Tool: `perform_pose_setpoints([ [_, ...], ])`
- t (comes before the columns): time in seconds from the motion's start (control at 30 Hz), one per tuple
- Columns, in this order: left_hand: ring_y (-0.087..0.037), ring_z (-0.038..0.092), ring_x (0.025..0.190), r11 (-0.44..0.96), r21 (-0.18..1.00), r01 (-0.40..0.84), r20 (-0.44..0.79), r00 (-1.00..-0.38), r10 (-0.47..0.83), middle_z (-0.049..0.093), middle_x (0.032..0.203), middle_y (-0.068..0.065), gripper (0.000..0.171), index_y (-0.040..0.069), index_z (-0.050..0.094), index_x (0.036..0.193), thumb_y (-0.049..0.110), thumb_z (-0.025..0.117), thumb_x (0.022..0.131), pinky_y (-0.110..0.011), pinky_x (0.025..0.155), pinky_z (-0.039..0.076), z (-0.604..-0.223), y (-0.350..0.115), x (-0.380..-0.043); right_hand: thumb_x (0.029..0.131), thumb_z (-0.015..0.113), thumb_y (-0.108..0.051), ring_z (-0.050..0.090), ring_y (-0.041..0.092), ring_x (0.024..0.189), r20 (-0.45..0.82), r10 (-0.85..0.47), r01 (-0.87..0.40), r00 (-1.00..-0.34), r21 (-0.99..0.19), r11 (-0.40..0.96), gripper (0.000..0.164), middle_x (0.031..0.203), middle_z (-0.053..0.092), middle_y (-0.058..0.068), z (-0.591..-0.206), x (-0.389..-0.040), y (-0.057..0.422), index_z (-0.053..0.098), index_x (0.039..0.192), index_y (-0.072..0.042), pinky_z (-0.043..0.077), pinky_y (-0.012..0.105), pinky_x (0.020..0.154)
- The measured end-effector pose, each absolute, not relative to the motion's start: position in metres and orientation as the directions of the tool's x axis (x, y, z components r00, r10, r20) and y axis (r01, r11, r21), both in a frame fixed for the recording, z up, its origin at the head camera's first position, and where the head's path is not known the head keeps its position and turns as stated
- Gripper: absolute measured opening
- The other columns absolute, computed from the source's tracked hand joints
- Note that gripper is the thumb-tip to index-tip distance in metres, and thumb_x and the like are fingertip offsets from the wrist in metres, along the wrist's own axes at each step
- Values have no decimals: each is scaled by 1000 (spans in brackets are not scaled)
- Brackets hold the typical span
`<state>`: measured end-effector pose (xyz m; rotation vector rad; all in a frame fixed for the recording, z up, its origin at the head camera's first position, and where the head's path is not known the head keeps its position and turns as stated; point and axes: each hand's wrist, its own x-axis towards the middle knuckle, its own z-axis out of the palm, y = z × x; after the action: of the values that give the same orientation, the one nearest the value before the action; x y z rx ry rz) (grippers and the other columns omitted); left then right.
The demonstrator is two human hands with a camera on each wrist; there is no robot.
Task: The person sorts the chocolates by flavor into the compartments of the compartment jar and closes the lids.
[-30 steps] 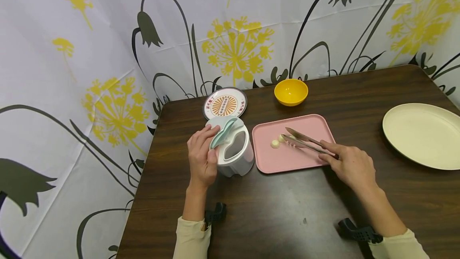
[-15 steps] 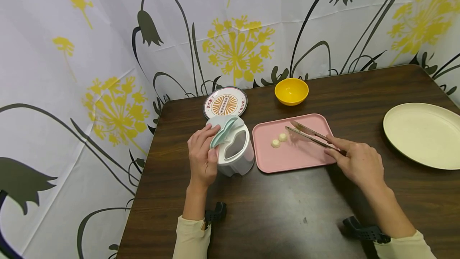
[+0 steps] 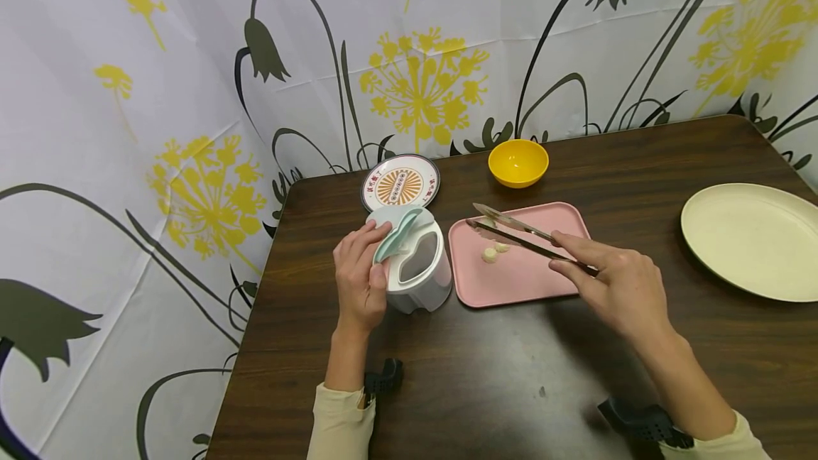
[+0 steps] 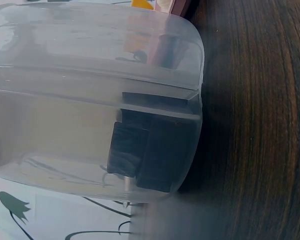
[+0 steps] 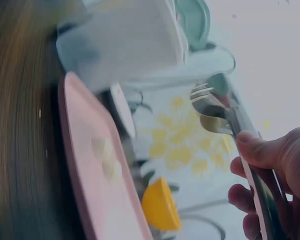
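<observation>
In the head view my left hand [image 3: 361, 279] holds up the mint-green flap lid [image 3: 397, 234] of a lidded container [image 3: 418, 289], fingers on one side and thumb at its lower edge. The container has translucent grey walls and a white top with a curved opening. My right hand [image 3: 616, 289] grips metal serving tongs [image 3: 533, 241], one arm ending in fork tines in the right wrist view. The tong tips hang over the pink tray's [image 3: 524, 289] far left corner, a pale bit showing between them. Two small pale rounded pieces [image 3: 489, 255] lie on the tray.
A patterned plate [image 3: 401, 182] stands behind the container, and a yellow bowl [image 3: 518, 163] sits behind the tray. At the right lies a large cream plate [image 3: 754, 243]. A floral cloth [image 3: 422, 6] hangs along the table's far edge.
The tongs first reached the pieces, drew back to the right, then moved left and up toward the container. Two pieces lie on the tray instead of three. My left hand stays on the lid.
</observation>
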<state>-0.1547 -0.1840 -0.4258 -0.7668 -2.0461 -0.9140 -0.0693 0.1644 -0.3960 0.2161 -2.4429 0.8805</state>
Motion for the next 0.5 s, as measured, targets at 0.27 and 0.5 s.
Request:
perform_pose_setpoints([
  [0.27,-32,54,121,564,343,751,819,-533,211,67,121,-8,54,4,73,108,35,32,94,-51,103,29,-426,-184,-154,70,86,-17,72,13,73,641,-68,-481,-764,-497,722,51,110,72,-3,-389,-68,131,73,119,-20,45,33,47],
  [0.5,-32,54,121,563,339,754,825,-526,209,68,120,-7,54,4,73,107,36,31,95,-53,101,29,-425,-184,-154,70,85,-17,71,19,95,671,-109,-553,-734,-497,668,53,113,71,-2,-393,-68,114,72,121,-19,55,39,72],
])
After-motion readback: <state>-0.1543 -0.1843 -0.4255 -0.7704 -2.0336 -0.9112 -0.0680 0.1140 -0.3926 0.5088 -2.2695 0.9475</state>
